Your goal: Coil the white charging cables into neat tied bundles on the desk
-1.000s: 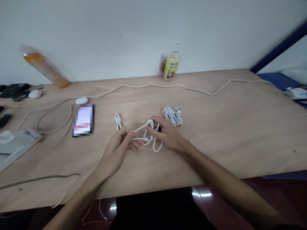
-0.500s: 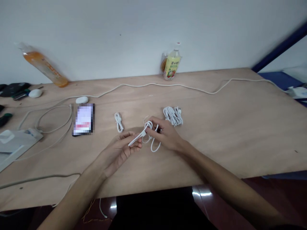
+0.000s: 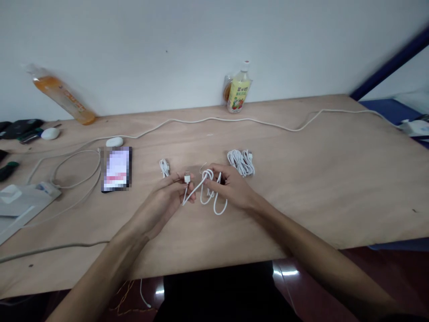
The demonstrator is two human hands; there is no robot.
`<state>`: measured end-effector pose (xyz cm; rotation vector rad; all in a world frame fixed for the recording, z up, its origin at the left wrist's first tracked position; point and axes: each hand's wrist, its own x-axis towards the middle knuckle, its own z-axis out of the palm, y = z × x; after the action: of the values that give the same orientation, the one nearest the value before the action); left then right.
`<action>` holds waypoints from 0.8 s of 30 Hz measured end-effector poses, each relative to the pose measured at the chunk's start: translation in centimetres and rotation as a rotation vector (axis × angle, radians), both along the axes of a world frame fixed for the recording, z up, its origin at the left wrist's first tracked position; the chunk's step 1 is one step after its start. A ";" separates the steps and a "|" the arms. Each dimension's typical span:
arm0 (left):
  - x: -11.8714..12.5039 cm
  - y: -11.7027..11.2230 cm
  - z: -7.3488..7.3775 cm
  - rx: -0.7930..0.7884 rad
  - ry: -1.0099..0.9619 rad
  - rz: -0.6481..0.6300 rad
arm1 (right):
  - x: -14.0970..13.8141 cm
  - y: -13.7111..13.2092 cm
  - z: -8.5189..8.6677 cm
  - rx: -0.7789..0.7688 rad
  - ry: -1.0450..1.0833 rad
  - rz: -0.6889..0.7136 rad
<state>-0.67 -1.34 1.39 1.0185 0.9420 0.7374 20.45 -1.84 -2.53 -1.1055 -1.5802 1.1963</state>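
Wooden table (image 3: 308, 179), white cable (image 3: 201, 181), plug (image 3: 187, 178) now turned upward

Cable (image 3: 208, 173) between hands (image 3: 166, 195), phone (image 3: 116, 169) left

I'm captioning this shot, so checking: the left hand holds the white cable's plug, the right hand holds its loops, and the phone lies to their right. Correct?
Not quite: the phone lies left of the left hand and right hand in the head view. The rest stands.
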 end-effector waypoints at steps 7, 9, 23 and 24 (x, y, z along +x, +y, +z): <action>2.4 1.0 -0.8 0.070 -0.029 0.006 | 0.0 0.4 -0.4 -0.183 0.188 -0.024; 2.8 1.3 -1.2 0.108 -0.066 0.021 | 0.0 0.5 -0.6 -0.247 0.273 -0.026; 2.9 1.9 -3.5 0.175 -0.101 0.234 | 0.1 1.0 -1.1 -0.498 0.457 -0.072; 2.9 1.9 -3.5 0.154 -0.102 0.242 | 0.1 1.0 -1.1 -0.494 0.440 -0.074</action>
<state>2.19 0.55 -2.09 0.9997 0.9403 1.0679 20.57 -0.81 -3.67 -1.0887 -0.9247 1.6963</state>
